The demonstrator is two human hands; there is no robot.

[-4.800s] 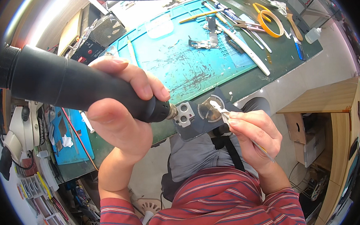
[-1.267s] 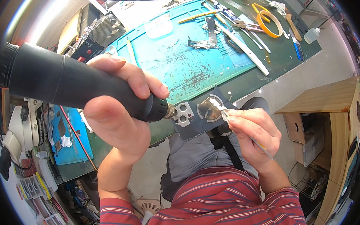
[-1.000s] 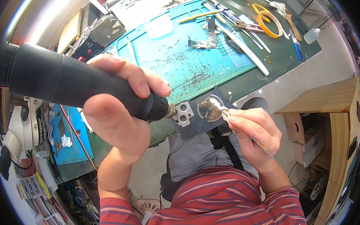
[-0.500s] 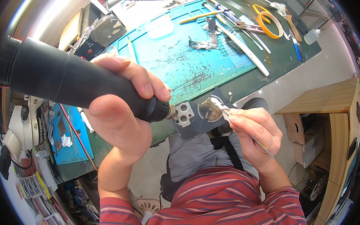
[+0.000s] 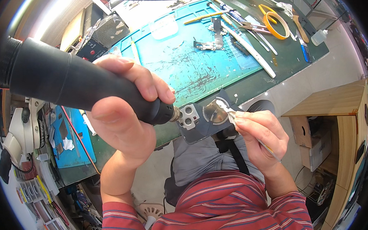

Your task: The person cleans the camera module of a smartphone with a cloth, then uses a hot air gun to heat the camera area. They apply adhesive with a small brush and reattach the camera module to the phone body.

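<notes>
My left hand [image 5: 126,108] is wrapped round the black handle of a hot air gun [image 5: 81,82]. Its metal nozzle meets the edge of the silver camera block on a dark phone back panel [image 5: 197,132], which juts past the bench's near edge. A round, shiny brownish patch with a pale ring [image 5: 214,114] shows on the panel, right of the camera block. Pinched in my right hand [image 5: 260,135] are slim metal tweezers [image 5: 269,150]. At their tip a crumpled white scrap [image 5: 224,105] lies against the upper right of the round patch. The fingers partly hide the tip.
A blue work mat [image 5: 174,64] covers much of the green bench. Scissors [image 5: 255,28], a roll of yellow tape [image 5: 285,33], a white stick-like tool [image 5: 253,56] and a blue-handled knife [image 5: 305,52] lie at the far right. A wooden cabinet [image 5: 326,99] stands at right.
Hardly anything differs. The white scrap and the tweezers' tip have shifted very slightly on the round patch; the hot air gun stays in place.
</notes>
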